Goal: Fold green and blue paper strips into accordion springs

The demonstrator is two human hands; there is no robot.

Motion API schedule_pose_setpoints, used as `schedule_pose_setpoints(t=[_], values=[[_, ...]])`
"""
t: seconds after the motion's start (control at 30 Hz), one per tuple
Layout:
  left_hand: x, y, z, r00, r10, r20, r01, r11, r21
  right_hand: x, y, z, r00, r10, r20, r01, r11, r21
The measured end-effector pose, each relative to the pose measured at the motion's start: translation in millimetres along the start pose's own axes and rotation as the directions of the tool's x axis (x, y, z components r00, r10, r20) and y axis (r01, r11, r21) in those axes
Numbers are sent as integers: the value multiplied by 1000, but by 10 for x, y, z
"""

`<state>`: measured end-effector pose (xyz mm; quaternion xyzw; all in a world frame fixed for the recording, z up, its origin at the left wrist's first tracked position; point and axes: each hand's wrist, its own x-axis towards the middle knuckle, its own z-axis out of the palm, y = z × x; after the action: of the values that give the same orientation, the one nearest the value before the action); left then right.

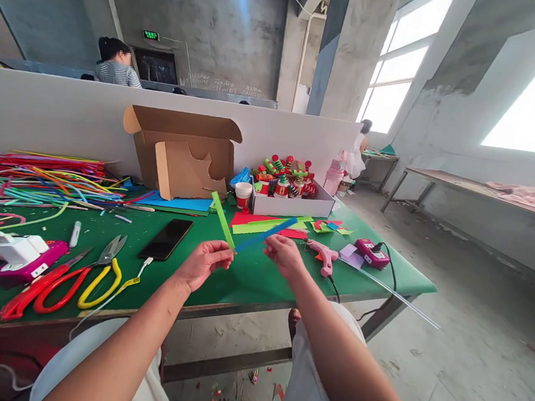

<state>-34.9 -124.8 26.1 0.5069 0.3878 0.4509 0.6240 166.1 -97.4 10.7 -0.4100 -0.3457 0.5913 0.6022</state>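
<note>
A green paper strip [223,219] and a blue paper strip [267,234] meet in a V shape above the table's front part. My left hand [205,262] pinches their joined ends between thumb and fingers. My right hand [284,254] is closed near the middle of the blue strip, with its fingers pressed together; whether they grip the strip is hard to make out. Behind the strips lie red and green paper sheets [246,229]. A pink glue gun [324,256] lies just right of my right hand.
Scissors [109,273], red-handled pliers [34,291], a phone [166,239] and a pile of pipe cleaners [52,180] are on the left. Behind stand a cardboard box [184,155], a paper cup [243,194] and a box of decorations [293,207]. A power block [371,253] sits right.
</note>
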Motion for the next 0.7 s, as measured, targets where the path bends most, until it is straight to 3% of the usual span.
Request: schedule_pose_setpoints(t=[0.07, 0.2, 0.53, 0.7], values=[[32, -18, -15, 998, 13, -63, -15, 1000, -25, -74, 149, 119, 990, 85, 116, -87, 996, 18], [49, -84, 31, 997, 34, -65, -35, 999, -13, -184, 339, 265, 960, 154, 233, -172, 984, 57], [103, -210, 104, 979, 91, -182, -82, 995, 57, -185, 393, 274, 958, 178, 225, -205, 974, 101], [111, -206, 105, 977, 100, -189, -87, 993, 78, -170, 384, 278, 955, 191, 229, -214, 973, 81]])
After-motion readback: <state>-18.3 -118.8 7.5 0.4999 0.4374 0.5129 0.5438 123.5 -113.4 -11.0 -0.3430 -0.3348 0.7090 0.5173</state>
